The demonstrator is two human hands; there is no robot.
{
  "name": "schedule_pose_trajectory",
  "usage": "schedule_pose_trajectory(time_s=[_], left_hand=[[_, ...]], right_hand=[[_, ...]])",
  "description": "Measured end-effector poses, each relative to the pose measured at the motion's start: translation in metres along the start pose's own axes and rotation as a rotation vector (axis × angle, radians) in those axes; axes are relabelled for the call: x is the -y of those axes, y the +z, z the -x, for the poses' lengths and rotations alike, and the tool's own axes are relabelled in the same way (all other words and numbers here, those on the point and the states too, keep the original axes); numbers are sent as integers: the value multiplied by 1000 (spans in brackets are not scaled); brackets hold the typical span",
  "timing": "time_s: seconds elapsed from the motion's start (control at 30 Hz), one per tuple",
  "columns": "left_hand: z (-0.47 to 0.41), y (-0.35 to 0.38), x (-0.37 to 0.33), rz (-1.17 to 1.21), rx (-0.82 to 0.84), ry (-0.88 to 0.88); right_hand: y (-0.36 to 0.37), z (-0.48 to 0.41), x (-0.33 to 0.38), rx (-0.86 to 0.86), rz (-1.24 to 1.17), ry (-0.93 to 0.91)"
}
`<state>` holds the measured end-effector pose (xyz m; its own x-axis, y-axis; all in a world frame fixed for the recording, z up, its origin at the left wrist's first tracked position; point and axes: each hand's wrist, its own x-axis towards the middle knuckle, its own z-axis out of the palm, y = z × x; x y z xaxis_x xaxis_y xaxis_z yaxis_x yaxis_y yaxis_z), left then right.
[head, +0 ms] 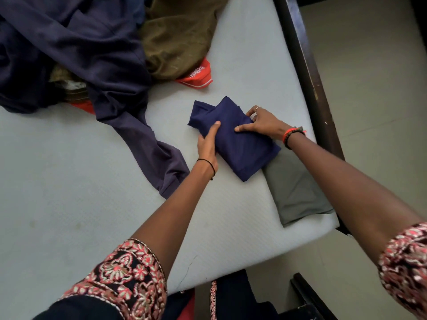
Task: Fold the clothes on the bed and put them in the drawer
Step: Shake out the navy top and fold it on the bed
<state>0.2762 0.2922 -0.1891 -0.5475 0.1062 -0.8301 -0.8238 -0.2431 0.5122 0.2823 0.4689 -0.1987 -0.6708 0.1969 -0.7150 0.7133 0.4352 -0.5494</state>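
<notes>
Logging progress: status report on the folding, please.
Left hand grips folded navy garment; right hand pinches its edge. It overlaps folded grey garment. Beyond it, unfolded pile.

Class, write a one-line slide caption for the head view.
Left hand and right hand hold a folded navy garment on the bed, against a folded grey garment.

Matt navy cloth bundle [233,139], textured white mattress [69,215], glossy dark wooden frame [307,72]
</notes>
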Motion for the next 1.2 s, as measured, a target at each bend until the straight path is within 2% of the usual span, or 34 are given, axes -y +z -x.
schedule_pose_trajectory(time_s=[0.07,0.17,0.3,0.4,0.5,0.6,0.73,0.87,0.97,1.03,1.1,1.2], left_hand=[[1,3,-9,-47,18,16],[10,3,-26,11,106,-35],[28,-4,-41,17,243,-113],[50,-11,-36,-59,304,-224],[68,-18,-18,-131,323,-330],[84,-14,6,-145,354,-411],[100,13,29,-130,415,-455],[102,54,40,-62,494,-406],[92,71,56,-35,455,-313],[86,66,72,-165,387,-296],[85,53,88,-403,296,-298],[91,41,111,-623,287,-223]], right_hand=[[6,6,0,-11,-112,29],[17,24,5,48,-373,46],[20,62,1,316,-708,150],[20,101,-14,441,-777,195],[25,137,-41,467,-821,195],[21,169,-74,450,-862,176],[-1,198,-108,374,-762,198],[-34,201,-128,179,-791,162],[-48,188,-140,34,-760,168],[-46,180,-155,-7,-675,185],[-40,177,-170,-18,-612,214],[-36,182,-183,-46,-604,252]])
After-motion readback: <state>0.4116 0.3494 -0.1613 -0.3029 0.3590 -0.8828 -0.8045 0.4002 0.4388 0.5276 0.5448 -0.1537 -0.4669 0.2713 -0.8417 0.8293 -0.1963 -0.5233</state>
